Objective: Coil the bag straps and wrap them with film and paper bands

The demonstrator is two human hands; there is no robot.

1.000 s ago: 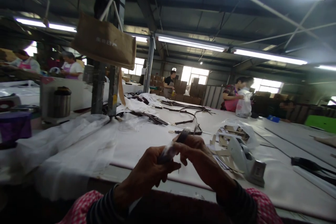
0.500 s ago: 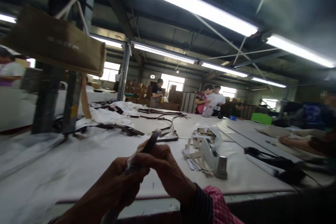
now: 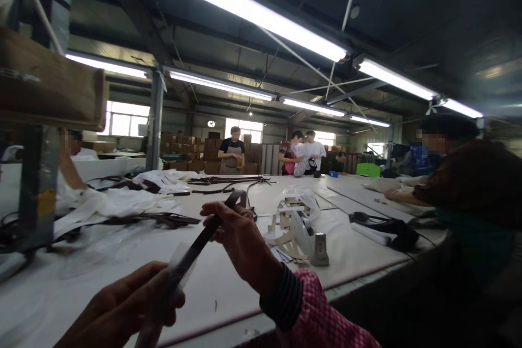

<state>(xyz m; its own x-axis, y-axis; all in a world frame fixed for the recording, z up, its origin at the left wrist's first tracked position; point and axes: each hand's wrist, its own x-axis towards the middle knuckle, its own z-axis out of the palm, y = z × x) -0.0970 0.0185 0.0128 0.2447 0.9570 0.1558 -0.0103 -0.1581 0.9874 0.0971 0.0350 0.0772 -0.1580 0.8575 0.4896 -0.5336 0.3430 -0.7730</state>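
The step in hand looks like smoothing a dark strap (image 3: 199,242), held aslant above the table (image 3: 220,293). The left hand (image 3: 126,299) closes its fingers around the lower part; the right hand (image 3: 240,234) pinches it near the bend. Pale film (image 3: 176,255) seems to wrap it, though blur leaves doubt. The next move probably calls for steady tension. A tape dispenser (image 3: 302,232) stands beside strips (image 3: 281,239); tube lights (image 3: 244,8) hang above.

Clock from wearer's spot, 12 dead ahead. Strap (image 3: 202,239) over tabletop (image 3: 220,269) around 11, between left hand (image 3: 134,299) and right hand (image 3: 240,234). Strap pile (image 3: 171,219) further back, also 11ish. Post (image 3: 38,168) at 10. Tape dispenser (image 3: 302,231) on tabletop at 1, loose strips (image 3: 290,242) just beside it, plastic bag (image 3: 313,204) behind. Co-worker (image 3: 468,190) around 2.
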